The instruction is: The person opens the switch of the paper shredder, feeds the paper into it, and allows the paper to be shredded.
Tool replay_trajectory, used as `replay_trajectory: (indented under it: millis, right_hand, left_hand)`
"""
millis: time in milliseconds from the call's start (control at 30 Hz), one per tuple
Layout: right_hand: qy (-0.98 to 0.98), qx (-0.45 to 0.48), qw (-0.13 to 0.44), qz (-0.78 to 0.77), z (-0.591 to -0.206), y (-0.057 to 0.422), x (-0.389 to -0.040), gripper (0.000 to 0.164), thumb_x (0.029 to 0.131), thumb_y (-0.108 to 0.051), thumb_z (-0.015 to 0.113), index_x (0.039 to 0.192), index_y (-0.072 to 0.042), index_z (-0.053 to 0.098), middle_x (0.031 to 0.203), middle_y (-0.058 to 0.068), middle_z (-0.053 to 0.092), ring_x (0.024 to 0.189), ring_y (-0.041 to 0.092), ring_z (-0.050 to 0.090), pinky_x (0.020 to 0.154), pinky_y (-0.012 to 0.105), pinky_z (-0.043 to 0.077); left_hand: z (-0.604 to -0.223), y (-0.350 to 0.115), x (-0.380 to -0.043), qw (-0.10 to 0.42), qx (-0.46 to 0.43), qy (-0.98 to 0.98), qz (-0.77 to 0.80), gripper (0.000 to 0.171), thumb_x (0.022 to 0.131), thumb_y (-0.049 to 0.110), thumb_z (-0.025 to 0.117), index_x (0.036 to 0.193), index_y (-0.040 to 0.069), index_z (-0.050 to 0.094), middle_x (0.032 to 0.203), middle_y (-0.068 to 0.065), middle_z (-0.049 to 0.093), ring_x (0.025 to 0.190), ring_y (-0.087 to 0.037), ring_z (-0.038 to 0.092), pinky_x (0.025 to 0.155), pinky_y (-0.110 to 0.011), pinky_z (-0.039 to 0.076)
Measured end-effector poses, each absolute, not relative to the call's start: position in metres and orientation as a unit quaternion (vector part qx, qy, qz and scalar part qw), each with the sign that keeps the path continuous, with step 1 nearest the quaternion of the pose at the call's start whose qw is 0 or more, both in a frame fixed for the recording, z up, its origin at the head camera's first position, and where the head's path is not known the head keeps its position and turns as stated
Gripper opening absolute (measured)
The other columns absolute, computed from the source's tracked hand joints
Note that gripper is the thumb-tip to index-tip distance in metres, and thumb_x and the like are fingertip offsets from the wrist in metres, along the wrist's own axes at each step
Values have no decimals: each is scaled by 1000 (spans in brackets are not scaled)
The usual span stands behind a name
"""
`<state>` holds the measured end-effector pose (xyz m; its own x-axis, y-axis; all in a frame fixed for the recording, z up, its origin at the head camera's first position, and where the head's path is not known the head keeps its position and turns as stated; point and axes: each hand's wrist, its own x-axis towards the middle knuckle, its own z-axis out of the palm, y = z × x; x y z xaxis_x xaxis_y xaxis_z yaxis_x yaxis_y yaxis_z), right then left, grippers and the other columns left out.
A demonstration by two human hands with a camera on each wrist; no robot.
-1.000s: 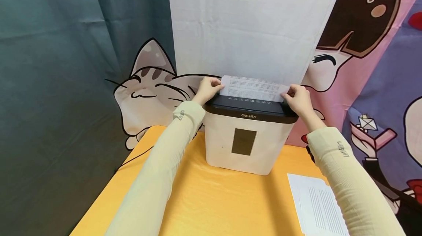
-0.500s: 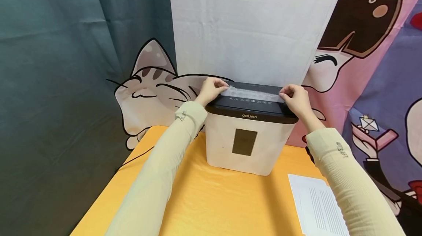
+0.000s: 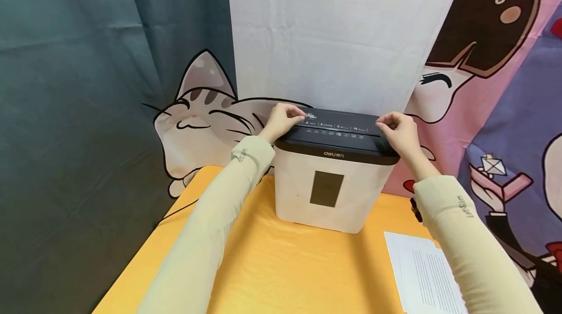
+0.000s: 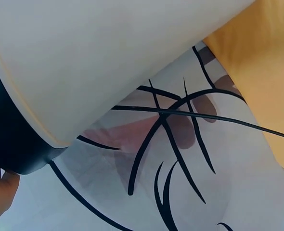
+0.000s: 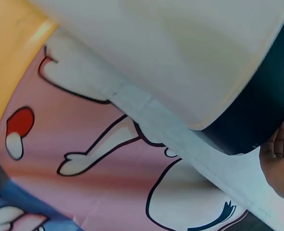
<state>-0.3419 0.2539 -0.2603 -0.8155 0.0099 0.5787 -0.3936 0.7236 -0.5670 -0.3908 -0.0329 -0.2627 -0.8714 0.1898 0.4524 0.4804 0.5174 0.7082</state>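
Note:
A white paper shredder [image 3: 296, 192] with a black top [image 3: 333, 146] stands upright on the yellow table. Its feed slot runs across the top, and no paper sticks out of it in the head view. At the top's left end is my left hand [image 3: 281, 120], fingers loosely bent and holding nothing. My right hand [image 3: 398, 131] is in a similar pose over the right end, its thumb and index fingertips close together on nothing. Both wrist views show the pale shredder side [image 4: 84, 62] with part of a hand [image 5: 279, 166] by the black rim.
Printed paper sheets [image 3: 421, 270] lie on the table's right side, partly behind my right sleeve. A thin black cable [image 3: 177, 212] crosses the table [image 3: 281, 265] at the left. Cartoon-printed cloth [image 3: 202, 128] hangs close behind the shredder.
The printed sheet between my hands has sunk down into the slot and out of sight. My fingers have let go of its edges, and my right hand has shifted slightly right.

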Motion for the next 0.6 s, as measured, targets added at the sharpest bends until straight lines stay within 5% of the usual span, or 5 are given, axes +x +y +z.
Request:
replay_trajectory:
  millis: [167, 600]
  right_hand:
    - [-874, 119, 270, 385, -263, 260, -334, 20, 85, -17, 58, 91, 1, 63, 64, -24, 49, 59, -4, 44, 55, 10, 36]
    - [-806, 151, 280, 498, -262, 257, -287, 19, 83, -2, 56, 92, 15, 55, 69, -10, 58, 61, 1, 51, 59, 6, 42]
  left_hand:
    - [-265, -37, -390, 161, -205, -847, -464, 14, 80, 14, 64, 90, 5, 69, 89, -9, 68, 76, -14, 60, 69, -19, 44]
    - [-272, -36, -368, 167, -236, -800, -525, 16, 82, 12, 62, 93, 3, 66, 87, -12, 67, 69, -21, 63, 63, -21, 50]
